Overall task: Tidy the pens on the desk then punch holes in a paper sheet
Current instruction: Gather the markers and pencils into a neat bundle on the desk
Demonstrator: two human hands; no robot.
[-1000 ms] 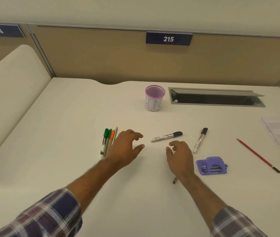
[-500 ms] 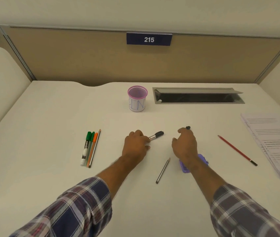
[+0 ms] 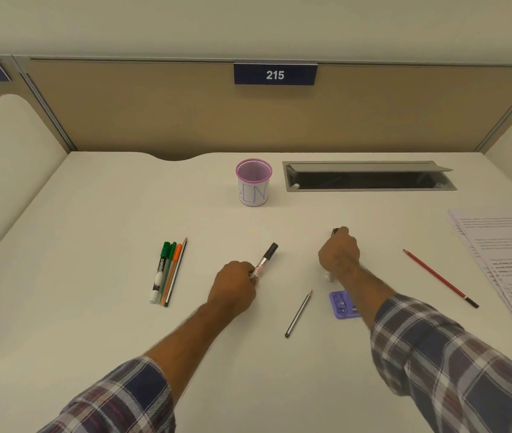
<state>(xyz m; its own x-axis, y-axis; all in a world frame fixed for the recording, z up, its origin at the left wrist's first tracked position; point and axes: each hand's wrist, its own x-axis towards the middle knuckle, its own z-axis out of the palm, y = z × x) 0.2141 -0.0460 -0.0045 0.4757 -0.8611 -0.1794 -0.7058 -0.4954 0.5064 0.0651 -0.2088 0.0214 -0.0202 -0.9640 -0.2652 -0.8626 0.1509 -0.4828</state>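
My left hand grips a black-capped white marker, its cap pointing up and away. My right hand is curled round a second black-capped marker, mostly hidden; only its cap and white tail show. A purple mesh pen cup stands empty at the back centre. A green marker, two thin pens and a pencil lie side by side at the left. A grey pencil lies between my arms. A red pencil lies to the right. The purple hole punch sits partly under my right forearm. A paper stack lies at the right edge.
An open grey cable tray is sunk into the desk behind the cup, to its right. A tan partition with a "215" label closes the back. White side panels flank the desk.
Both hands reached forward and closed on the two black-capped markers. The left marker has since been turned from lying sideways to pointing away and lifted at its cap end.
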